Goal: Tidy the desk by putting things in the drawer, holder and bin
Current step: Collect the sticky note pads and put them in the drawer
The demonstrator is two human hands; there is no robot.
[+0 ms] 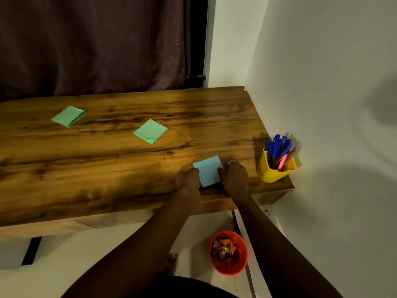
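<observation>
A light blue paper pad [208, 170] lies near the front edge of the wooden desk [107, 164]. My left hand [188, 179] grips its left edge and my right hand [234, 176], with a ring on one finger, grips its right edge. Two folded green papers [150, 131] [68, 116] lie farther back on the desk. A yellow holder [271, 172] filled with blue and pink pens stands at the desk's right front corner. On the floor below sits a red bin [228, 267] with crumpled wrappers inside.
White walls close off the desk's right side and far right corner. A dark curtain [92, 44] hangs behind the desk. A white board [253, 254] leans by the wall next to the bin. My foot [171, 261] rests on the pale floor.
</observation>
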